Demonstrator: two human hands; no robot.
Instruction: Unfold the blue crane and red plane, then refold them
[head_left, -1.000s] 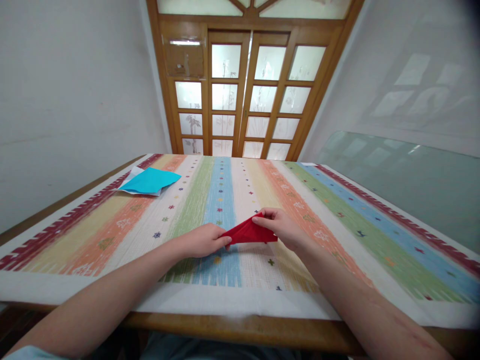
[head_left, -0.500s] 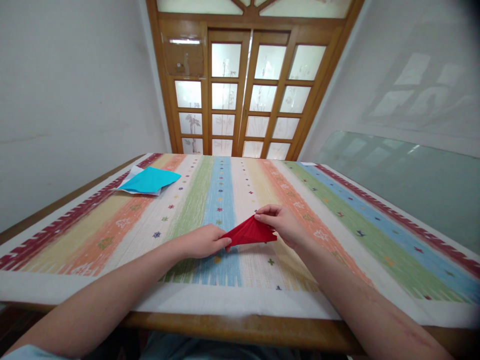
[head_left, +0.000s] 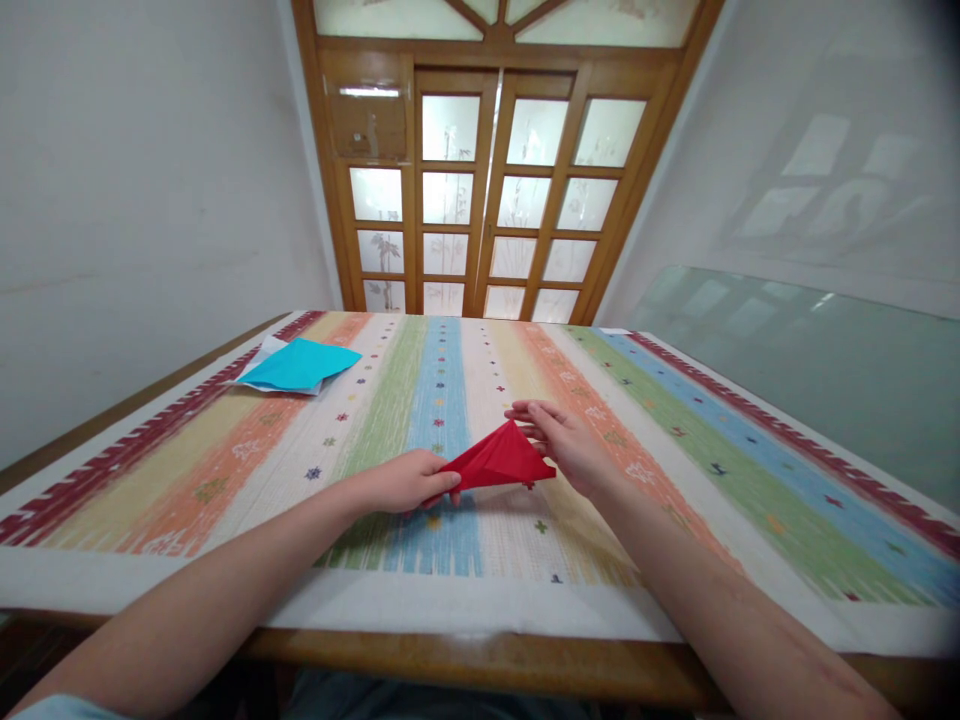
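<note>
Your right hand [head_left: 566,447] has opened since a moment ago, fingers now flat behind the red paper [head_left: 499,460], while your left hand [head_left: 409,482] pinches its left tip. It sits mid-table on the striped cloth [head_left: 225,455]; blue paper [head_left: 298,364] lies at ten o'clock, a wooden door [head_left: 487,190] at twelve.

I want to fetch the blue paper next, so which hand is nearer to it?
Left. The left hand pinches the red paper's near corner, on the blue paper's side. The right hand lies beyond the red paper, farther away.
</note>
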